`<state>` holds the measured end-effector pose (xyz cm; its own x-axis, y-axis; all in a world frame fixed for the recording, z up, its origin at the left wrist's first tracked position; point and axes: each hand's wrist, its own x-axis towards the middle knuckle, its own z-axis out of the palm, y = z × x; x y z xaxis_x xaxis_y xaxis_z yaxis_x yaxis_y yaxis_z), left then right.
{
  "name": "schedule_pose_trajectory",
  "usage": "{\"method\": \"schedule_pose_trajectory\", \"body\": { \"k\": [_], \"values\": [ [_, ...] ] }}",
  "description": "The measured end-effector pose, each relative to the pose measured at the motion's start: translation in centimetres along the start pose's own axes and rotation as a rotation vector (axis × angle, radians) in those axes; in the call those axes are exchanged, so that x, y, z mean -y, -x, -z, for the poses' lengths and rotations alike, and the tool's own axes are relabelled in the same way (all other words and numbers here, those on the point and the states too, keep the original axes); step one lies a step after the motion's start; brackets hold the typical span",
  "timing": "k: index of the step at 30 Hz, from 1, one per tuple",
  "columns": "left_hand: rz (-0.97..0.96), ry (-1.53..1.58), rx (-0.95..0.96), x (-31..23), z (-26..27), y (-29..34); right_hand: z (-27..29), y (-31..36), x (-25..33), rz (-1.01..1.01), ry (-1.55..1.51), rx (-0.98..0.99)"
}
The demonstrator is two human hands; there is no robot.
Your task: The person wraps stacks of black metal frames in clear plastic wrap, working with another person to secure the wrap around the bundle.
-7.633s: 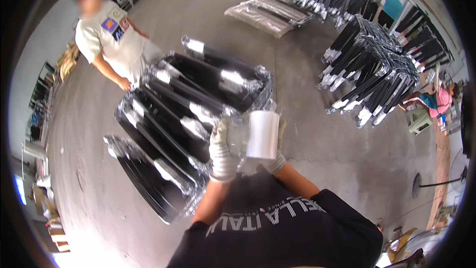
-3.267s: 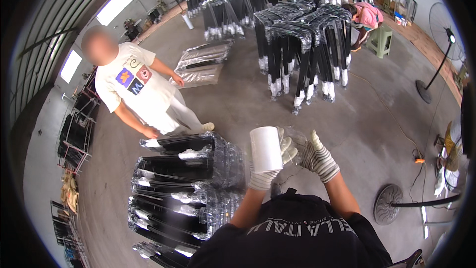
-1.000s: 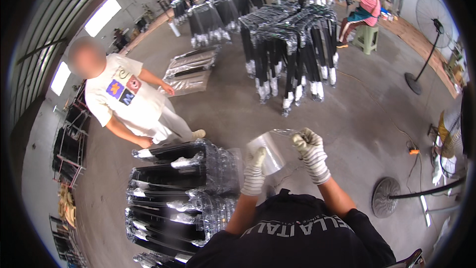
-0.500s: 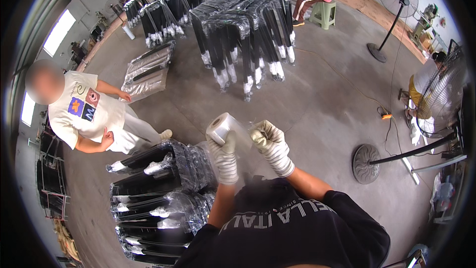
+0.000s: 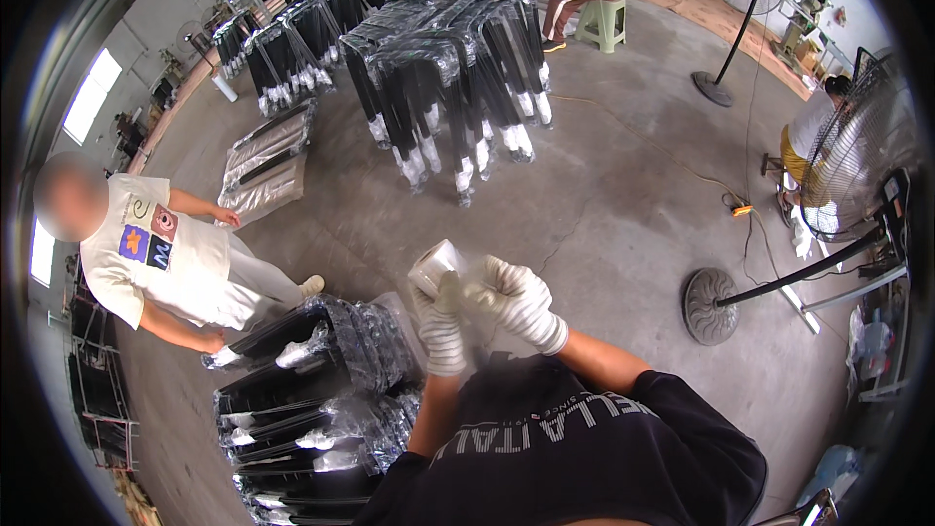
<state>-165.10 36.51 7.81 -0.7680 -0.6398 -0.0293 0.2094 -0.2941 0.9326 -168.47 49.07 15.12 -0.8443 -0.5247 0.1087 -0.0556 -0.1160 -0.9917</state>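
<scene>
In white striped work gloves, both my hands are in front of my chest. My left hand (image 5: 440, 326) is wrapped round a roll of clear stretch film (image 5: 436, 268), its cardboard core facing up and left. Just to the right, my right hand (image 5: 521, 302) has its fingers closed at a thin, blurred strip of film coming off the roll; the exact pinch is hard to see. Left of my left arm lies a stack of black metal frames (image 5: 312, 399) with white-wrapped ends, covered in clear film.
At the left stands a co-worker (image 5: 175, 253), one hand at the stack's edge. Ahead is a large group of film-wrapped black frames (image 5: 438, 58). A flat wrapped bundle (image 5: 265, 166) lies on the floor. A fan base (image 5: 711, 307) and cable (image 5: 672, 161) are at the right.
My view has shifted slightly. The roll and both hands sit a little lower, and my right hand is nearer the roll. The co-worker's near hand has lowered to the stack.
</scene>
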Motion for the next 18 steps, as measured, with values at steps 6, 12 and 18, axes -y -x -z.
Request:
{"method": "schedule_pose_trajectory", "body": {
  "k": [6, 12, 18],
  "values": [
    [-0.029, 0.157, 0.092, 1.7, 0.0, 0.9, -0.8, 0.2, 0.5, 0.138, 0.239, -0.015],
    [0.138, 0.369, 0.145, 4.7, 1.5, 0.2, -0.9, 0.3, 1.0, -0.032, 0.315, 0.053],
    [-0.037, 0.024, 0.235, 5.2, 1.2, 0.5, -2.0, 0.3, 1.5, -0.045, 0.491, -0.022]
  ]
}}
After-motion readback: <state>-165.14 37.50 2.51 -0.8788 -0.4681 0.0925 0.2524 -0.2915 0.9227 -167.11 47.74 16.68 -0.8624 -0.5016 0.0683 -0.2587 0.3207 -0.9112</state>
